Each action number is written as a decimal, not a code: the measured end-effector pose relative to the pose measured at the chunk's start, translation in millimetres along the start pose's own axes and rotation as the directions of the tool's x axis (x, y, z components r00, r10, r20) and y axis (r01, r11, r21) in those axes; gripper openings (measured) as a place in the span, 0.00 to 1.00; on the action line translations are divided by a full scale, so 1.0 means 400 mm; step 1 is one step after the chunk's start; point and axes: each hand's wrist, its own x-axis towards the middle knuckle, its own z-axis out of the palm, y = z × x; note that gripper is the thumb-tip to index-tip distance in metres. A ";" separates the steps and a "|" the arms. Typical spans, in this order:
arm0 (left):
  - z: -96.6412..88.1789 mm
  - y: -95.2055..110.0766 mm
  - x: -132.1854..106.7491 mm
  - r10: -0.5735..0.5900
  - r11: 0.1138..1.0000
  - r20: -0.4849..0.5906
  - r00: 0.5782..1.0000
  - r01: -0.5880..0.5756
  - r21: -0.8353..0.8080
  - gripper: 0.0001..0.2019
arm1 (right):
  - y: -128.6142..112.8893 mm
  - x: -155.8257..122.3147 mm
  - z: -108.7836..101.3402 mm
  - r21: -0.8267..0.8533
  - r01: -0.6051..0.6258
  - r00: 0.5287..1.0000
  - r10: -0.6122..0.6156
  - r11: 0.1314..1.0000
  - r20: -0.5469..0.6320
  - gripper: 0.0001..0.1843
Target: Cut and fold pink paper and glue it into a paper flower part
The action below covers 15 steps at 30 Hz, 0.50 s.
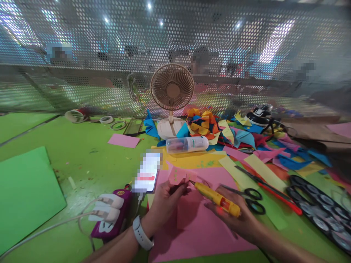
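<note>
My left hand (172, 197), a white watch on its wrist, pinches a small piece of pink paper (177, 176) with faint green marks. My right hand (233, 215) is wrapped round a yellow pen-shaped tool (212, 194) with a thin dark metal tip and a reddish window. The tip points left, close to my left fingertips; I cannot tell whether it touches the paper. Below both hands lies a large pink sheet (192, 241). Scissors (253, 201) with black handles rest just beyond my right hand, partly hidden by it.
A lit phone (148, 171) and a purple power strip (117, 215) with cables lie left. Behind stand a fan (172, 89), a capped bottle (188, 144) and folded coloured papers (204, 124). At right are a red-handled cutter (285, 197) and a black tray (319, 191); a green sheet (27, 197) lies far left.
</note>
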 end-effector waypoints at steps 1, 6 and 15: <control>-0.001 0.003 -0.001 0.022 0.998 0.006 1.000 -0.023 0.055 0.09 | 0.001 0.000 -0.003 -0.033 0.053 0.999 -0.053 0.998 0.009 0.11; -0.002 0.020 -0.001 0.042 0.992 0.004 0.999 -0.042 0.122 0.10 | 0.024 -0.002 -0.022 -0.215 0.257 0.962 -0.229 0.942 0.145 0.09; 0.009 0.020 0.012 -0.114 0.983 -0.117 0.987 0.095 -0.156 0.13 | 0.123 -0.086 -0.158 -0.599 -0.083 0.996 0.046 0.796 -0.077 0.12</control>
